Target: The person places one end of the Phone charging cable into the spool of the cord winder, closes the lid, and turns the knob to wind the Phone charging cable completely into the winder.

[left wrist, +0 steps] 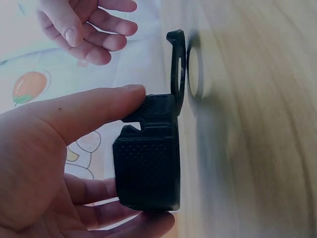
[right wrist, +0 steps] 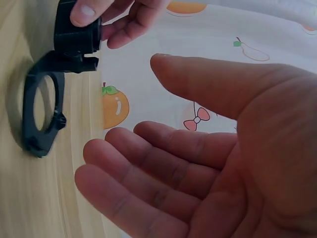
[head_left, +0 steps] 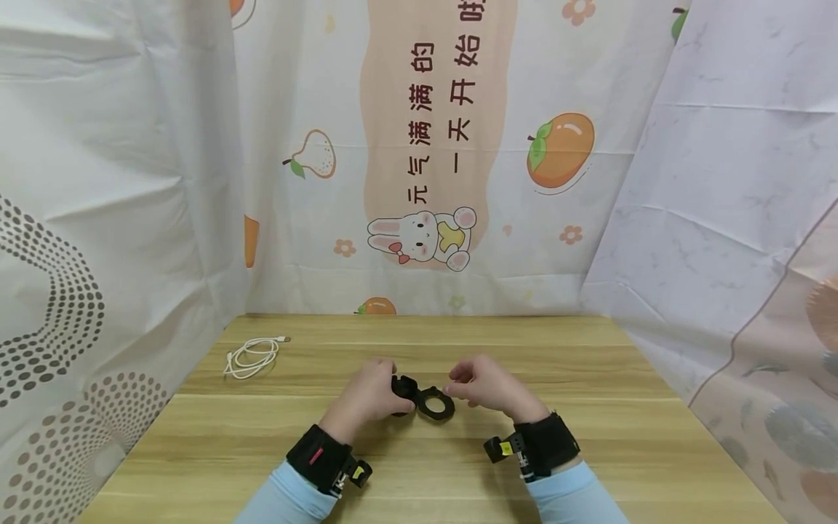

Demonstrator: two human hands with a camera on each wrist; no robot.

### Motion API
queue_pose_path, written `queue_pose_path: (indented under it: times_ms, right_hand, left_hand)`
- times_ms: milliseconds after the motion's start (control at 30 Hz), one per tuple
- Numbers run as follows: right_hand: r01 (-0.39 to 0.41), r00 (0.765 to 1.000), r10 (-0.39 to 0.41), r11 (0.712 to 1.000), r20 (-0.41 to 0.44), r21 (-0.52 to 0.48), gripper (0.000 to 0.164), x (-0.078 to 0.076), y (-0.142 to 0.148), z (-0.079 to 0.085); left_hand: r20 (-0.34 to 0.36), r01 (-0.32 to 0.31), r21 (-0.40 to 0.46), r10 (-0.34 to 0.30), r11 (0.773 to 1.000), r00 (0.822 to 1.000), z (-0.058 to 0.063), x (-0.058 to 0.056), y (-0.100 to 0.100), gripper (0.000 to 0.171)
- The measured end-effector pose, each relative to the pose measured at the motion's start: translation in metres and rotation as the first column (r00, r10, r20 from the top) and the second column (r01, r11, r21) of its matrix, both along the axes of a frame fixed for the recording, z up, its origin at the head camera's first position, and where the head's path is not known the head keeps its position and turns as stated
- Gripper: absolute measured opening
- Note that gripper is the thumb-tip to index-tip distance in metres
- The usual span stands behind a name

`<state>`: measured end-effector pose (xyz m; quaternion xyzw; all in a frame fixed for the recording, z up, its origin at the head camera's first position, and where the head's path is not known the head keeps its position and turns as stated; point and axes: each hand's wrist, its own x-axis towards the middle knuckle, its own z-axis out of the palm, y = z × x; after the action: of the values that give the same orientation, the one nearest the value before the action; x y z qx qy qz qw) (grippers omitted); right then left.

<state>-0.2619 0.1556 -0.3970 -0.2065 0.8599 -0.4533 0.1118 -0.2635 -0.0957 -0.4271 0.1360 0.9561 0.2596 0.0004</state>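
A small black hinged case with a textured body (left wrist: pixel 146 166) is held in my left hand (head_left: pixel 372 391), thumb on one side and fingers round the other. Its ring-shaped lid (right wrist: pixel 28 106) is swung out from the body, low over the tabletop, with a wide round hole through it. To the right of the lid, my right hand (head_left: pixel 492 386) hovers with loosely bent fingers. In the right wrist view, nothing lies between its thumb and fingers, and the hand is apart from the case. What the case body contains cannot be seen.
A coiled white cable (head_left: pixel 244 377) lies at the back left of the wooden table (head_left: pixel 556 349). Behind the table hangs a printed curtain (head_left: pixel 301 218), with further sheets along the left and right sides. Each wrist carries a black strap with a small camera.
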Motion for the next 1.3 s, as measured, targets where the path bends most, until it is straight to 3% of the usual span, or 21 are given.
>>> queue_pose_path:
  times_ms: [267, 467, 800, 1067, 1300]
  right_hand:
    - [-0.007, 1.000, 0.007, 1.000, 0.000, 0.006, 0.041, -0.001, 0.001, -0.001]
    - [-0.005, 1.000, 0.005, 1.000, -0.005, 0.008, 0.040, 0.000, 0.001, -0.001]
    - [0.016, 0.999, -0.016, 1.000, -0.041, 0.003, 0.043, 0.001, 0.003, 0.004]
    - [0.028, 0.996, -0.030, 0.999, -0.079, -0.025, 0.043, 0.001, 0.004, 0.010]
    - [0.040, 0.995, -0.043, 0.999, -0.090, -0.030, 0.043, 0.001, -0.002, 0.013]
  left_hand:
    - [0.035, 0.020, -0.033, -0.019, 0.999, 0.999, -0.006, 0.002, 0.000, 0.064]
    - [0.039, 0.019, -0.059, -0.017, 0.998, 0.999, -0.008, 0.003, 0.000, 0.067]
    - [0.084, 0.036, -0.002, -0.035, 0.999, 0.996, 0.005, 0.006, -0.009, 0.084]
    - [0.018, 0.189, 0.019, -0.190, 0.982, 0.982, 0.026, -0.001, -0.023, 0.070]
    - [0.027, 0.286, -0.005, -0.286, 0.958, 0.958, 0.038, -0.012, -0.029, 0.078]
